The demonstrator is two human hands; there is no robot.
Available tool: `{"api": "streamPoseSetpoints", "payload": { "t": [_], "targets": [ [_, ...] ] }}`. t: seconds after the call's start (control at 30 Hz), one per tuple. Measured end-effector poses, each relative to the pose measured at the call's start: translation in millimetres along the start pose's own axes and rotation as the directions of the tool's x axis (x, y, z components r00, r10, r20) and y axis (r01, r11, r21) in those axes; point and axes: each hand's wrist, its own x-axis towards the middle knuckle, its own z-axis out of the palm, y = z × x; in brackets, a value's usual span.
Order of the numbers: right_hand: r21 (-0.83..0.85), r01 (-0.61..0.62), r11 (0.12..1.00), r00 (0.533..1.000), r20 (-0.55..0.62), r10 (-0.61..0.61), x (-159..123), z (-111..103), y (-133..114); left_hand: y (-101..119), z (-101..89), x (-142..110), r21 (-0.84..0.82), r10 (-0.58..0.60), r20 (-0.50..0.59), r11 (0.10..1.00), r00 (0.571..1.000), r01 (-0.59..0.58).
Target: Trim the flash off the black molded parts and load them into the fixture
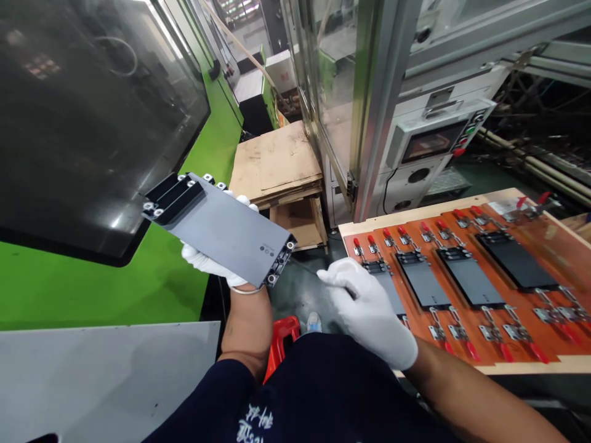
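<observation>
My left hand [207,261], in a white glove, supports a flat grey plastic panel [231,224] from beneath, with fingers wrapped round its far edge. The panel is tilted; its upper end has black slotted ribs and metal-ringed holes, and its lower end shows small dark marks and more ringed holes. To the right of that lower end, apart from it, is my gloved right hand [364,301]. Its fingers are curled together, thumb side toward the panel. A thin dark line runs near the fingertips; whether it is something held, I cannot make out.
On the right, an orange fixture board [480,329] carries several similar panels [478,277] between red-handled toggle clamps [492,332]. Cardboard sheets [277,160] are stacked ahead. A green machine [203,154] stands left, a framed glass door [337,92] ahead, and a red stool [281,344] below.
</observation>
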Motion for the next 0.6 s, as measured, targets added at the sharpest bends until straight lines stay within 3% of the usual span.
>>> {"api": "streamPoseSetpoints", "payload": {
  "t": [0.13,0.3,0.37,0.47,0.6],
  "targets": [
    [-0.107,0.221,0.969,0.975,0.021,-0.220,-10.0,0.9,1.1,-0.5,6.5,-0.8,0.015,-0.007,-0.025,1.000,1.000,0.007],
    [-0.197,0.215,0.957,0.976,0.025,-0.215,-14.4,2.7,5.7,-2.2,8.0,-2.3,-0.062,0.005,0.012,0.998,1.000,-0.005],
    [-0.143,0.172,0.975,0.985,0.028,-0.170,-14.8,4.2,5.5,-3.2,8.8,-3.1,-0.104,0.009,0.019,0.995,1.000,-0.007],
    [0.017,0.015,1.000,0.995,0.096,-0.017,-14.2,5.2,-0.2,-5.2,10.8,-4.1,-0.160,0.021,0.032,0.987,0.999,-0.016],
    [0.191,-0.236,0.953,0.953,0.236,0.188,-10.2,0.3,-7.6,-8.1,11.9,-5.0,-0.134,0.052,0.026,0.990,0.998,-0.048]
  ]
}}
